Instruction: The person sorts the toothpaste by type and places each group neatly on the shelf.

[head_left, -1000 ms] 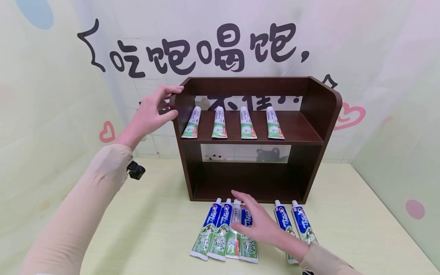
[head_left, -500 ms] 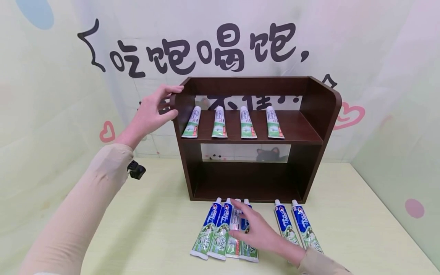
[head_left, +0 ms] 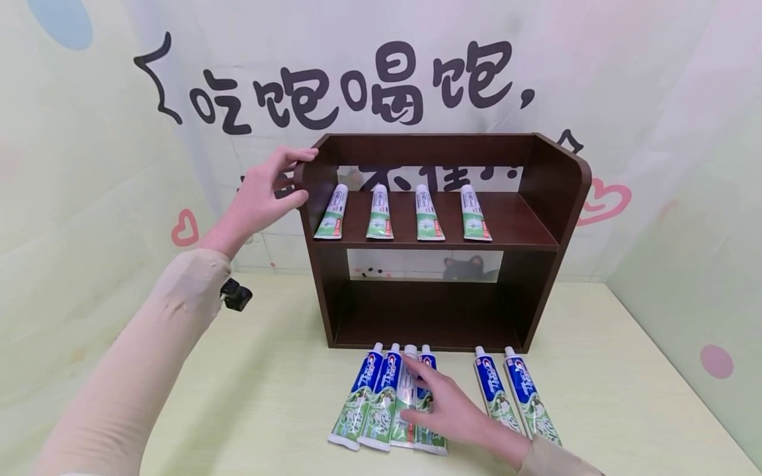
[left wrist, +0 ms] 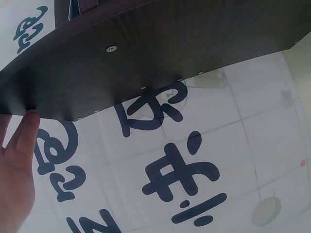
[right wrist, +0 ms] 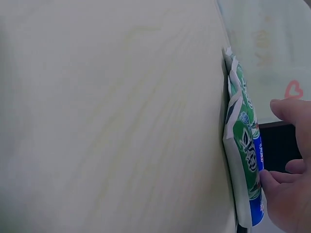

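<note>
In the head view my left hand [head_left: 264, 188] grips the upper left side of a dark brown two-tier shelf [head_left: 440, 314], thumb at its front edge. The left wrist view has its fingertips against the edge of the side panel [left wrist: 146, 63]. My right hand [head_left: 449, 403] reaches over a row of toothpaste tubes, fingers loosely spread. Thumb and index finger lie above a white-and-green toothpaste tube [head_left: 406, 387] flanked by blue-and-green toothpaste tubes [head_left: 382, 400]. The hand partly covers the blue-and-green tube to its right. In the right wrist view a fingertip is right at a blue-and-green tube [right wrist: 245, 160].
Several white-and-green toothpaste tubes [head_left: 428, 215] lean caps up along the upper tier. Two more blue-and-green tubes [head_left: 526, 393] lie beyond my right wrist on the pale table [head_left: 250, 396]. A printed backdrop [head_left: 631, 99] rises behind the shelf.
My right hand has come down and slightly nearer to me over the white-and-green tube, its index finger dropping from above the cap to beside it. The left hand has stayed put.
</note>
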Available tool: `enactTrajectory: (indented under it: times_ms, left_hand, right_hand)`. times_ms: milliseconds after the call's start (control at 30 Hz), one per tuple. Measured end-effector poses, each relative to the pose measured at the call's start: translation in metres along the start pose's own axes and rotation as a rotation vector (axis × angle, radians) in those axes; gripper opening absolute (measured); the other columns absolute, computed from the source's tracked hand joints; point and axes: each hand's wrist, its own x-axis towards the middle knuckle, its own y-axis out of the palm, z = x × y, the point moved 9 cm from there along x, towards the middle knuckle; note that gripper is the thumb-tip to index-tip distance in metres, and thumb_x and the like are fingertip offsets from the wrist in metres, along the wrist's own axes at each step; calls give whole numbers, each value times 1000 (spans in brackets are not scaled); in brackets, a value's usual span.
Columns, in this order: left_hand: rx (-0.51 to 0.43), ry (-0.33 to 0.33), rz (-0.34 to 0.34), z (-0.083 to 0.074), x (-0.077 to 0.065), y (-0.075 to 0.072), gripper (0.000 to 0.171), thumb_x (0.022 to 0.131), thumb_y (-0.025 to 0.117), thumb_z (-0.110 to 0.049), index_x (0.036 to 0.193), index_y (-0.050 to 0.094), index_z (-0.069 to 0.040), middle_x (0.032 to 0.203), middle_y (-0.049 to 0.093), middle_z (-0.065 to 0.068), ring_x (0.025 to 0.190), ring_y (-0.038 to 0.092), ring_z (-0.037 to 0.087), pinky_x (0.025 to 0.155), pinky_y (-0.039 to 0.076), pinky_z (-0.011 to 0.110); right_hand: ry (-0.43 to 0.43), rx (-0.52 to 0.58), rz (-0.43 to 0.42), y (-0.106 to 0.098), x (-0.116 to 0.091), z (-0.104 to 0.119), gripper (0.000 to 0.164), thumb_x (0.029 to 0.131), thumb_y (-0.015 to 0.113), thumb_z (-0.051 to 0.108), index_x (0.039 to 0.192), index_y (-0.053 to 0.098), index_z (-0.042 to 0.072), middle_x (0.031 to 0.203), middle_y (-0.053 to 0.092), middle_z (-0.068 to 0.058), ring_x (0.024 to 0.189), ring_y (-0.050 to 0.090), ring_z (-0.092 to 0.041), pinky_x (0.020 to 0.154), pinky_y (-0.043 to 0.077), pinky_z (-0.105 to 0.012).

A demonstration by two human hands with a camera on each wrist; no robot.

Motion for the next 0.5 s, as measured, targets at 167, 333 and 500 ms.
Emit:
enactTrajectory:
  times_ms: [167,333,500]
  left_hand:
    - [6,-1,-2,-1,0,0,46,88,57,-1,134,50,-2,148,53,8,131,54,28,107,50,44]
    - [1,2,1,-2,-1,0,46,88,57,-1,134,50,-2,148,53,9,130,53,29,108,50,41]
    - [-6,-1,5,-3,-1,0,46,88,57,-1,134,49,0,148,52,12,130,53,31,108,50,43]
  right_hand:
    - [-2,-27,10,1,-1,-3,91,85,76,23,157,22,13,160,34,-13,135,52,-33,110,45,-46]
    - [7,-68,18,3,-2,-7,92,83,77,17,157,22,12,160,34,-13,136,51,-32,112,44,-46]
    - [58,-78,39,1,-2,-11,94,81,78,19,157,23,17,160,34,-10,137,50,-32,111,45,-46]
